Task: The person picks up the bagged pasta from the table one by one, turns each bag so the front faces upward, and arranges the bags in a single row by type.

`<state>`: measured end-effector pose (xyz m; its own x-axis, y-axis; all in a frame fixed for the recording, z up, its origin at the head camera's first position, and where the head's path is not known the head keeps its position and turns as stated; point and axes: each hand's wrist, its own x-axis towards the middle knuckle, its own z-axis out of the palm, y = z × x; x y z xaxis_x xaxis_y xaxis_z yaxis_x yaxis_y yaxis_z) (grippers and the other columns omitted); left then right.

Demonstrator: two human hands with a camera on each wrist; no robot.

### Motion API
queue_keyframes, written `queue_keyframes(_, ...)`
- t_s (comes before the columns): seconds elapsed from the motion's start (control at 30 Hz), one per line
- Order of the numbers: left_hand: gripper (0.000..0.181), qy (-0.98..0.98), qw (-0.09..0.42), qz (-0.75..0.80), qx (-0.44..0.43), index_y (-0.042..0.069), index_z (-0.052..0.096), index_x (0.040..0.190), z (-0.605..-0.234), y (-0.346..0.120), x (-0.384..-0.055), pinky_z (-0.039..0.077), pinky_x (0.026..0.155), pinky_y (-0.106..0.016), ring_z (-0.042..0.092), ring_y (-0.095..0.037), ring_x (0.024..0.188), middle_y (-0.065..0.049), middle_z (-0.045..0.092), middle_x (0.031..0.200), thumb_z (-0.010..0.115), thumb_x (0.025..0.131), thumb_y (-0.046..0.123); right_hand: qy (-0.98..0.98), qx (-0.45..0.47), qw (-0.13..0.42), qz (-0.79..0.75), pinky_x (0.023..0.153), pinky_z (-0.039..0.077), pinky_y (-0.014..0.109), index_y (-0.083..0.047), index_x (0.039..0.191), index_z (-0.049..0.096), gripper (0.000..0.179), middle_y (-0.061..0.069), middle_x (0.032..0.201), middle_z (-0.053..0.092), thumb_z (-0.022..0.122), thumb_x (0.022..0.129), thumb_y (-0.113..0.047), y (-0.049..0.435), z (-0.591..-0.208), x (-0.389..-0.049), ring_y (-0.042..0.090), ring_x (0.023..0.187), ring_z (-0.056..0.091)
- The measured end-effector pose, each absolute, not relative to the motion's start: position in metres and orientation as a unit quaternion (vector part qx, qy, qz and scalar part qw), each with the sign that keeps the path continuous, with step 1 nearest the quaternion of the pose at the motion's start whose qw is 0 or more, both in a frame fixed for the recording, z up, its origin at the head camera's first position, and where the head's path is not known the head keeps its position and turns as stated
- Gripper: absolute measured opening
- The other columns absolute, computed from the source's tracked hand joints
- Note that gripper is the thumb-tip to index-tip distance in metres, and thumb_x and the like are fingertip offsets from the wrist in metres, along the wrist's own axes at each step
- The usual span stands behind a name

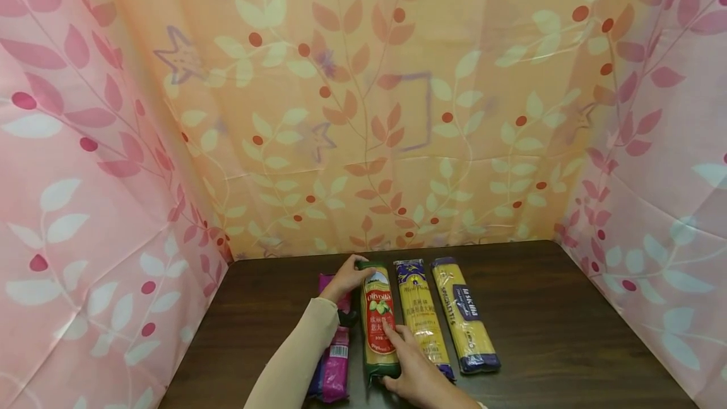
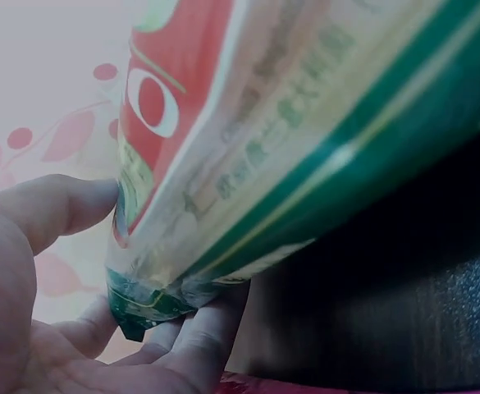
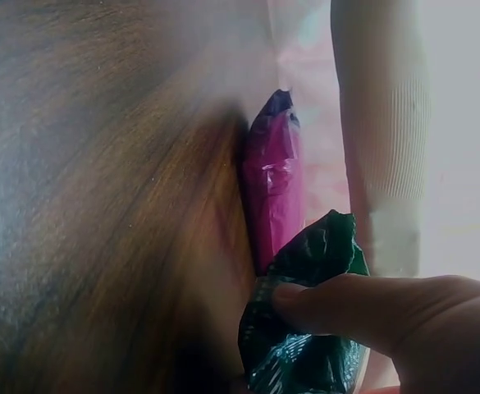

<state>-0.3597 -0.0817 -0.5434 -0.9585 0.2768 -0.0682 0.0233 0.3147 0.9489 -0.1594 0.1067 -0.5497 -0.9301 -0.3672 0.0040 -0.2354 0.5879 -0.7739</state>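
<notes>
An Olivoilà spaghetti pack (image 1: 377,317), red-labelled with green ends, lies lengthwise between both hands. At its far end my left hand (image 1: 348,278) grips it; in the left wrist view the thumb is on one side and the fingers are under the green tip. My right hand (image 1: 417,368) holds the near end from the right, and the right wrist view has its thumb on the crumpled green wrapper (image 3: 305,349). Left of this pack is a magenta pack (image 1: 336,374), partly hidden by the left arm. Just right lies a yellow spaghetti pack (image 1: 422,317) with purple ends.
A La Sicilia spaghetti pack (image 1: 466,317) lies tilted at the row's right end. All the packs are on a dark wooden table (image 1: 556,320). Patterned cloth (image 1: 369,112) hangs behind the table and along both sides.
</notes>
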Motion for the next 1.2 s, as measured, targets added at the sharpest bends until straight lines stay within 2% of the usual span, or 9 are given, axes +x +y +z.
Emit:
queue_keyframes(0.1,0.043,0.805,0.110,0.577,0.088,-0.003,0.054,0.134,-0.546,-0.080,-0.362,0.056,0.077,-0.040,0.064,-0.023,0.090,-0.018,0.065,0.110,0.073,0.104,0.022,0.889,-0.167,0.080,-0.419,0.098,0.054,0.057,-0.003,0.165,0.038,0.103,0.026,0.153,0.040,0.094,0.080,-0.019,0.106,-0.549,-0.159,0.042,0.130,0.055)
queue_keyframes(0.47,0.041,0.817,0.104,0.559,0.094,-0.004,0.054,0.129,-0.548,-0.077,-0.361,0.057,0.082,-0.041,0.064,-0.025,0.095,-0.022,0.064,0.117,0.075,0.101,0.017,0.894,-0.161,0.082,-0.411,0.097,0.054,0.056,-0.002,0.164,0.040,0.103,0.025,0.151,0.042,0.094,0.079,-0.019,0.105,-0.551,-0.159,0.041,0.129,0.056)
queue_keyframes(0.8,0.035,0.880,0.062,0.455,0.123,-0.003,0.059,0.125,-0.544,-0.072,-0.360,0.056,0.081,-0.046,0.063,-0.032,0.098,-0.025,0.067,0.119,0.073,0.100,0.017,0.895,-0.159,0.084,-0.408,0.098,0.054,0.059,-0.002,0.165,0.038,0.103,0.026,0.153,0.041,0.094,0.080,-0.019,0.105,-0.552,-0.162,0.044,0.133,0.054)
queue_keyframes(0.9,0.033,0.901,0.043,0.413,0.125,-0.001,0.063,0.124,-0.543,-0.070,-0.360,0.057,0.086,-0.051,0.063,-0.036,0.104,-0.026,0.066,0.122,0.074,0.100,0.018,0.899,-0.162,0.079,-0.400,0.097,0.055,0.057,-0.002,0.164,0.039,0.102,0.025,0.153,0.042,0.094,0.081,-0.020,0.105,-0.552,-0.162,0.043,0.132,0.055)
queue_keyframes(1.07,0.031,0.918,0.024,0.377,0.117,0.001,0.069,0.124,-0.543,-0.068,-0.362,0.050,0.099,-0.060,0.054,-0.044,0.120,-0.029,0.057,0.129,0.076,0.100,0.018,0.905,-0.172,0.071,-0.382,0.096,0.056,0.054,-0.002,0.164,0.040,0.102,0.023,0.151,0.043,0.095,0.081,-0.022,0.105,-0.553,-0.162,0.042,0.129,0.058)
queue_keyframes(1.2,0.030,0.922,0.015,0.369,0.120,-0.002,0.070,0.123,-0.543,-0.067,-0.362,0.049,0.103,-0.061,0.053,-0.045,0.123,-0.029,0.056,0.130,0.077,0.100,0.015,0.907,-0.177,0.080,-0.373,0.096,0.056,0.053,-0.004,0.166,0.038,0.103,0.021,0.151,0.042,0.094,0.082,-0.024,0.105,-0.554,-0.162,0.039,0.129,0.057)
